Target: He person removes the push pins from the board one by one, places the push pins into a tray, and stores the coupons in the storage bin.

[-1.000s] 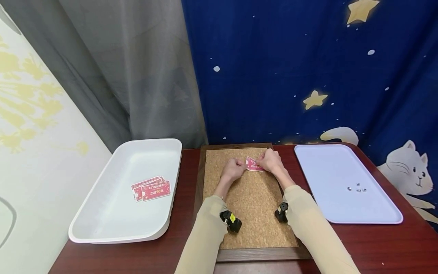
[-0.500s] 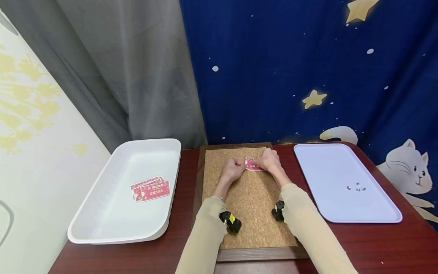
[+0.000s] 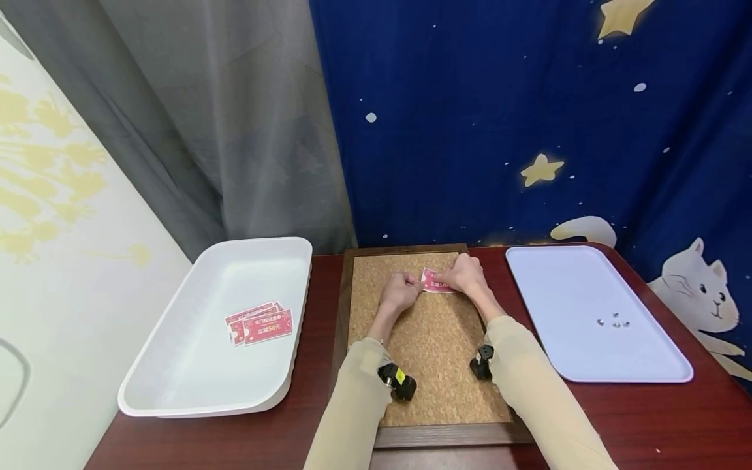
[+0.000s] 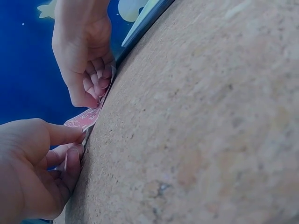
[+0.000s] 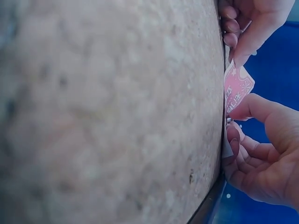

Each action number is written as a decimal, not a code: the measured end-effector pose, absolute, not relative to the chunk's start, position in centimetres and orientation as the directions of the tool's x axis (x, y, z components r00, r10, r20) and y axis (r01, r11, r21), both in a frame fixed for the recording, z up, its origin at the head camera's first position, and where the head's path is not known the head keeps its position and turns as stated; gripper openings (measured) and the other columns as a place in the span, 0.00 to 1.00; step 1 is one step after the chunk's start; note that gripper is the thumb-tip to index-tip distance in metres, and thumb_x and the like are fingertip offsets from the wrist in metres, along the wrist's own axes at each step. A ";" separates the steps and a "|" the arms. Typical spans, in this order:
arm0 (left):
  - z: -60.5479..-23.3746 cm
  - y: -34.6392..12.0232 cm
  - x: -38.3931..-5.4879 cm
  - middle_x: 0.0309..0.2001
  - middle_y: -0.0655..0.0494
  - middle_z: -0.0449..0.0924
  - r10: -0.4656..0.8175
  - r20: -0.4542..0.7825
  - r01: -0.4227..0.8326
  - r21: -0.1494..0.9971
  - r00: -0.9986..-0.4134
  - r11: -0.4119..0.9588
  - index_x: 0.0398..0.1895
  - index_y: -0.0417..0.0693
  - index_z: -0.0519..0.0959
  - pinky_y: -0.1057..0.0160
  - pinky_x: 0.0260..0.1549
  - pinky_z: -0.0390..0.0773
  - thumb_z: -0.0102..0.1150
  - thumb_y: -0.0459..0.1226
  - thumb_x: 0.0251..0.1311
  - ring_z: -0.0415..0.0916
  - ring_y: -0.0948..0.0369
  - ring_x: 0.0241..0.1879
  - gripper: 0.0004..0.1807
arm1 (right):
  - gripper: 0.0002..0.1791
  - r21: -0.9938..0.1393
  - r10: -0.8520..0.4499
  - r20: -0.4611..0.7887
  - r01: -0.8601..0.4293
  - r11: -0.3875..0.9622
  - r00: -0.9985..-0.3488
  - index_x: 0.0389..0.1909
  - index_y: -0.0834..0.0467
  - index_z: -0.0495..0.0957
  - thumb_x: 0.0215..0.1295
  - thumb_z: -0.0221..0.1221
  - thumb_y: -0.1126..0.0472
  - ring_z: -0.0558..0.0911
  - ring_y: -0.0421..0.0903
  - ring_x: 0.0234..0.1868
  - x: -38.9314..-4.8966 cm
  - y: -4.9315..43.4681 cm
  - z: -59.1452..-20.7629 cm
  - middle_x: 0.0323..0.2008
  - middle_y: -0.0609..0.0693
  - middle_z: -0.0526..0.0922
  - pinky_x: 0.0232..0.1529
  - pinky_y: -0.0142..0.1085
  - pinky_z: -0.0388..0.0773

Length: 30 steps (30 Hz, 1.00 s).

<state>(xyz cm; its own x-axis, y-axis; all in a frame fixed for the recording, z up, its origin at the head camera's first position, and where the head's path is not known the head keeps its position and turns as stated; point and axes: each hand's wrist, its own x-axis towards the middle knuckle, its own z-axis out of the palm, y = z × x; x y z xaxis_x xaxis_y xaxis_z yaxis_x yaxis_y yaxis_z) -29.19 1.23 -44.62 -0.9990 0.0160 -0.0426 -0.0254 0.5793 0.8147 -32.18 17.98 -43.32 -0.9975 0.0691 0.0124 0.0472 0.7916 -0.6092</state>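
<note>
A pink-and-white paper coupon (image 3: pixel 431 281) lies at the upper part of the framed cork board (image 3: pixel 431 339). My left hand (image 3: pixel 400 291) pinches the coupon's left edge between thumb and fingers. At its right part, my right hand (image 3: pixel 466 274) holds a small silver thumbtack (image 5: pixel 229 120) against the coupon, thumb on one side and curled fingers on the other. In the right wrist view the coupon (image 5: pixel 238 86) bows slightly off the cork between the hands. My right hand hides the coupon's right end in the head view.
A white basin (image 3: pixel 202 365) on the left holds several more coupons (image 3: pixel 267 326). On the right, a pale lavender tray (image 3: pixel 564 287) carries several silver thumbtacks (image 3: pixel 616 324). All stand on a dark red table (image 3: pixel 640 424), with curtains behind.
My right thumb and fingers have shifted slightly on the coupon since a second ago, with less of its upper right showing. My left hand keeps its place.
</note>
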 end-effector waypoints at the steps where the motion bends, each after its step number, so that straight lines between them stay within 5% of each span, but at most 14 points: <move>1: -44.6 1.3 -29.2 0.28 0.57 0.77 0.014 -0.045 -0.029 0.814 -0.999 0.580 0.32 0.45 0.82 0.65 0.31 0.69 0.63 0.39 0.66 0.71 0.61 0.29 0.08 | 0.16 -0.610 0.064 0.015 0.042 0.791 -0.998 0.15 0.55 0.79 0.54 0.71 0.53 0.74 0.47 0.26 -32.1 18.1 -43.3 0.17 0.46 0.77 0.25 0.35 0.68; 11: -44.4 1.5 -29.0 0.28 0.58 0.76 0.007 -0.053 -0.040 0.819 -0.999 0.573 0.32 0.45 0.81 0.67 0.29 0.67 0.63 0.38 0.66 0.70 0.62 0.29 0.07 | 0.16 -0.638 0.022 0.037 -0.007 0.770 -0.999 0.14 0.54 0.77 0.54 0.70 0.54 0.72 0.43 0.24 -32.0 19.0 -43.3 0.14 0.42 0.74 0.24 0.33 0.65; 19: -44.8 1.5 -29.0 0.27 0.57 0.74 0.002 -0.052 -0.043 0.839 -0.999 0.543 0.31 0.43 0.81 0.68 0.27 0.66 0.63 0.37 0.66 0.69 0.62 0.27 0.07 | 0.12 -0.759 0.008 -0.030 0.028 0.651 -1.000 0.30 0.62 0.84 0.60 0.68 0.56 0.82 0.39 0.23 -31.5 20.0 -43.1 0.20 0.48 0.85 0.23 0.28 0.72; 30: -44.1 0.9 -28.1 0.25 0.56 0.68 0.031 -0.019 0.000 0.845 -0.999 0.535 0.27 0.44 0.73 0.68 0.24 0.63 0.58 0.31 0.68 0.64 0.61 0.25 0.10 | 0.09 -0.840 -0.034 -0.020 -0.002 0.542 -0.999 0.37 0.67 0.79 0.58 0.65 0.66 0.88 0.43 0.26 -30.5 21.1 -43.0 0.26 0.55 0.88 0.32 0.27 0.79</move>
<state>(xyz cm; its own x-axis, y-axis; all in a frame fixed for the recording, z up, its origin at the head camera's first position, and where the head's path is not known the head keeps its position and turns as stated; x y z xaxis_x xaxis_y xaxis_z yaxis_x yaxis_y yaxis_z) -28.15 0.93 -44.09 -0.9993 0.0308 -0.0193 0.0002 0.5350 0.8448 -30.47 21.14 -43.03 -0.9992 -0.0336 -0.0197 -0.0017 0.5423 -0.8402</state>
